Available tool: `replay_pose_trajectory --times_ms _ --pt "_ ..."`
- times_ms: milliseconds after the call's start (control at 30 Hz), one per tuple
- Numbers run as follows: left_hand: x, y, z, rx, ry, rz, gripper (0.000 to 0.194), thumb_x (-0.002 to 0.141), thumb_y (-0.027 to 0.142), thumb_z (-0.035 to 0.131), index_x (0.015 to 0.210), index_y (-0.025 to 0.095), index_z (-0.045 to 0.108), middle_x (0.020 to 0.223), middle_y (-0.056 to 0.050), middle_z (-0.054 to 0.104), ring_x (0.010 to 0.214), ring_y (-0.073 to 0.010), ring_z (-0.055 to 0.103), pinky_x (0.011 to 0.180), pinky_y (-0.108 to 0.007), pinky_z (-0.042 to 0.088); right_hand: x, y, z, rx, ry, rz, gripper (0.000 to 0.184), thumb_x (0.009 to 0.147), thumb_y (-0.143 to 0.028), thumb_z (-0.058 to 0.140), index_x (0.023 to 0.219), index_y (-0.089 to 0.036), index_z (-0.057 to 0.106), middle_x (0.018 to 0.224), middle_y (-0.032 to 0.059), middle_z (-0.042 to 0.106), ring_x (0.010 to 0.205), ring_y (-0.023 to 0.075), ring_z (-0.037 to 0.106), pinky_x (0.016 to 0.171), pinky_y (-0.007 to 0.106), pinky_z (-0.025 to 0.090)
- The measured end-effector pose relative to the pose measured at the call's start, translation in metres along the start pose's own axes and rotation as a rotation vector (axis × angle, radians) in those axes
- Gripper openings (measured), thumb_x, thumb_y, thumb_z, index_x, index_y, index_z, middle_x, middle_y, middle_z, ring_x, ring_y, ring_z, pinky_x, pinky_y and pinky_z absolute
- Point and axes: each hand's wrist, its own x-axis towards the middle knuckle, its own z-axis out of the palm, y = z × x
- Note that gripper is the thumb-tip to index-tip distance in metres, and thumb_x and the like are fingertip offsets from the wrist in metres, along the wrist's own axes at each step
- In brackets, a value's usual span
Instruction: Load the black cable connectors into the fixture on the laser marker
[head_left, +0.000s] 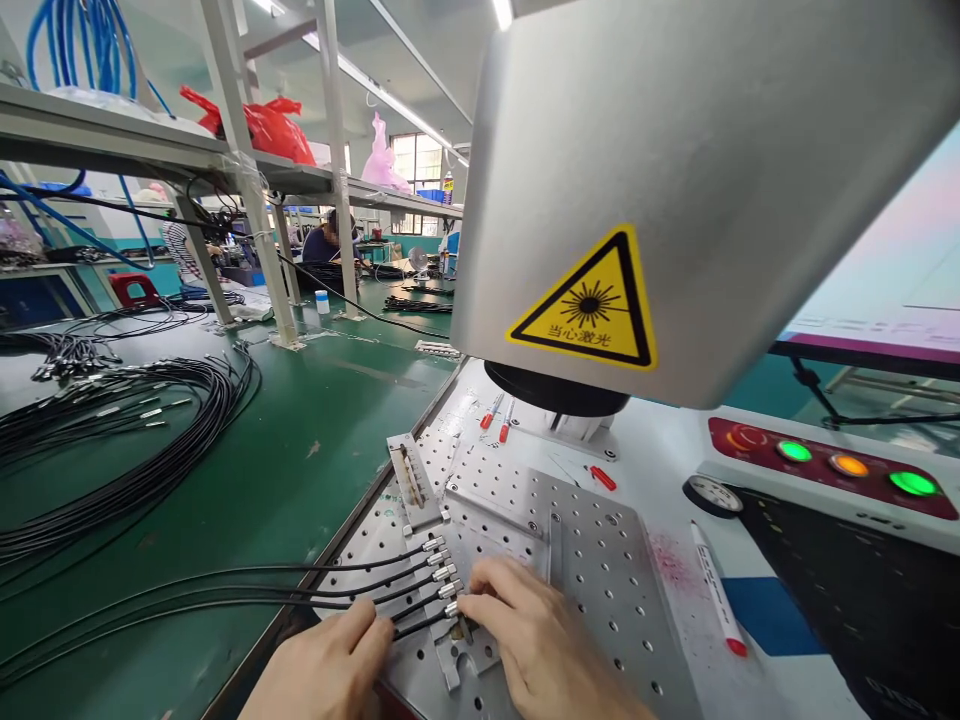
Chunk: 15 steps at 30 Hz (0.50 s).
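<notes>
Five cable connectors [442, 573], two hands [525, 640].

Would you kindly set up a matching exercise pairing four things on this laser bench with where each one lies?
Things:
1. Row of black cables with metal ends
2. White marker pen with a red tip
3. Yellow triangular laser warning sticker
4. Large coil of black cables

Places:
A. On the green bench mat
B. On the grey machine head
C. On the perforated metal plate, at the fingertips
D. On the white surface, right of the plate

Pairs: 1-C, 2-D, 3-B, 4-A
</notes>
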Motion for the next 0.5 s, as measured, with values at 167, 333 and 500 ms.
replay_pose_trajectory --times_ms 167,333,500 --pt "0.009 0.004 0.003 0.164 0.039 0.168 0.050 0.081 0.026 0.046 0.128 0.031 0.031 0.081 0.000 0.059 0.064 -0.0183 0.056 0.051 -0.025 0.046 0.000 0.000 0.003 0.012 -0.010 0.043 0.032 0.069 0.003 0.032 0.076 -0.016 0.057 0.083 0.0046 0.050 0.078 0.0155 0.044 0.066 0.026 0.039" --pt "0.017 0.014 -0.014 0.045 -0.132 -0.008 0.054 0.072 0.016 0.050 0.121 0.037 0.040 0.084 0.000 0.059 0.073 -0.0228 0.058 0.056 -0.031 0.048 0.000 -0.003 0.003 -0.010 -0.032 0.058 0.032 0.068 0.004 0.034 0.077 -0.015 0.058 0.083 0.0040 0.050 0.077 0.0147 0.044 0.065 0.026 0.039" --pt "0.014 0.027 -0.021 0.175 -0.030 -0.028 0.061 0.067 0.004 0.036 0.120 0.034 0.041 0.096 -0.002 0.056 0.088 -0.0262 0.051 0.064 -0.038 0.047 0.001 0.001 0.002 0.071 0.001 0.045 0.031 0.071 0.003 0.035 0.078 -0.014 0.059 0.082 0.0044 0.050 0.079 0.0141 0.044 0.069 0.027 0.039"
